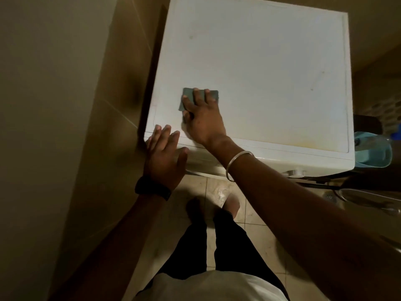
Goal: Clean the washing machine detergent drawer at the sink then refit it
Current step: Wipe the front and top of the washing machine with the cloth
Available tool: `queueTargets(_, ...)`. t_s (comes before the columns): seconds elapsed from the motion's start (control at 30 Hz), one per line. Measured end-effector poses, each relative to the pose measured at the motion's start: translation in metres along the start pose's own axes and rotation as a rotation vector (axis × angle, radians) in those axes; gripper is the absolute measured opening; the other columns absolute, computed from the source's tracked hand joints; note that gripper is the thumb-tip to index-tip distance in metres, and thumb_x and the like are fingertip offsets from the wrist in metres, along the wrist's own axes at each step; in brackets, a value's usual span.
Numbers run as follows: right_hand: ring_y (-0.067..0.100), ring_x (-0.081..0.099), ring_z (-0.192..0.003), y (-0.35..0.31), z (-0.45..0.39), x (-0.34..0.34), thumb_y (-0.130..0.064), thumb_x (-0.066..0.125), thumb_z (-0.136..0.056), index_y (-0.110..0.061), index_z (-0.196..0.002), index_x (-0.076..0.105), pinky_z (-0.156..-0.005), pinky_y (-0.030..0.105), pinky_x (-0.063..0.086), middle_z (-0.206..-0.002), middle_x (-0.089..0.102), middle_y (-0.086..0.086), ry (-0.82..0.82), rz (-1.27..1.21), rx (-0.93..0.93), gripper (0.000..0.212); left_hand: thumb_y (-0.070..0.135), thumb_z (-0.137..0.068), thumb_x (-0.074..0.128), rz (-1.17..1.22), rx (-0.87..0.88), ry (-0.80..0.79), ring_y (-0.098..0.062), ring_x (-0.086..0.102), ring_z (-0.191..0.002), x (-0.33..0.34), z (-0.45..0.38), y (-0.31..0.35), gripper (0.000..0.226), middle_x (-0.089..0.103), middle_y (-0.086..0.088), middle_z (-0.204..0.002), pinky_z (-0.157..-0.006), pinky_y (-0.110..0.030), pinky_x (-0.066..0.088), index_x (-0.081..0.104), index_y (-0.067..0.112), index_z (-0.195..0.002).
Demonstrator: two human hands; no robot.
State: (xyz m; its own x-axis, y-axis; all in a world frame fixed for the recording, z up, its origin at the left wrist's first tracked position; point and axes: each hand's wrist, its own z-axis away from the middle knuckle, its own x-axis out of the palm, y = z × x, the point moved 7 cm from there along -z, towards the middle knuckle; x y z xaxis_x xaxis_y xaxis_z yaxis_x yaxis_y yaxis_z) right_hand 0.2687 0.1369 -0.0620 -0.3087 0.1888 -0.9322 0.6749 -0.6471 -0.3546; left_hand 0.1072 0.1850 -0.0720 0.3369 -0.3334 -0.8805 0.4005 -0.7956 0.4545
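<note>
Right hand (200, 115), centre frame: fingers flat, pressing green scouring pad (196, 98) onto washing machine top (271, 72). Left hand (163, 152), lower left of pad: fingers straight, resting on machine's front-left corner, holding nothing. Detergent drawer: can't tell where it is.

Black wristband (153, 189), silver bangle (238, 164), black trousers (230, 244)

Dim light around me. Beige tiled wall (54, 105) on my left; pale tiled floor (227, 205) beneath; blue plastic tub (373, 153) at right.
</note>
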Motion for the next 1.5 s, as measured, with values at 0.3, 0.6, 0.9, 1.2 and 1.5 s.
queueTargets(0.3,0.043,0.010,-0.157,-0.072,-0.019,0.026,-0.035,0.038,-0.107,-0.022,-0.158,0.039,-0.127,0.053,0.011,-0.169,0.025,0.012,-0.079,-0.052,-0.029,0.053,0.019,-0.097,0.058,-0.052,-0.005,-0.002,-0.033,0.036,-0.154,-0.012,0.008,-0.027,0.044,0.059,-0.005,-0.151,-0.127,-0.038,0.028,0.067,0.016,-0.140)
queueTargets(0.6,0.040,0.010,-0.158,-0.074,-0.004,0.031,-0.036,0.035,-0.108,-0.022,-0.161,0.035,-0.127,0.052,0.011,-0.170,0.025,0.011,-0.112,-0.035,-0.081,0.054,-0.007,-0.081,0.056,0.058,0.004,0.190,-0.032,0.069,-0.122,-0.038,0.007,-0.017,0.029,0.081,-0.011,-0.101,-0.084,-0.035,0.060,0.082,0.006,-0.082)
queueTargets(0.9,0.036,0.012,-0.158,-0.074,0.038,0.036,-0.041,0.034,-0.109,-0.026,-0.160,0.037,-0.127,0.048,0.012,-0.170,0.026,0.007,-0.120,-0.020,-0.125,0.053,-0.001,-0.091,0.049,0.080,0.021,0.348,-0.040,0.075,-0.092,-0.058,0.011,-0.020,0.035,0.077,-0.020,-0.087,-0.094,-0.032,0.057,0.076,0.001,-0.069)
queueTargets(1.2,0.032,0.019,-0.158,-0.024,0.078,0.022,-0.046,0.035,-0.109,-0.030,-0.159,0.038,-0.124,0.046,0.024,-0.169,0.030,0.004,-0.084,-0.013,-0.155,0.053,0.028,-0.091,0.054,0.085,-0.027,0.094,-0.038,0.048,-0.144,-0.028,-0.012,0.004,0.050,0.063,-0.019,-0.144,-0.118,-0.046,0.040,0.071,0.005,-0.132)
queueTargets(1.5,0.029,0.025,-0.156,0.041,0.113,-0.005,-0.045,0.036,-0.109,-0.031,-0.157,0.043,-0.124,0.045,0.030,-0.167,0.034,0.003,-0.027,-0.009,-0.111,0.050,0.049,-0.098,0.045,-0.041,-0.034,-0.249,-0.027,0.014,-0.161,0.005,-0.017,0.033,0.063,0.024,-0.004,-0.173,-0.127,-0.055,0.023,0.043,0.031,-0.159)
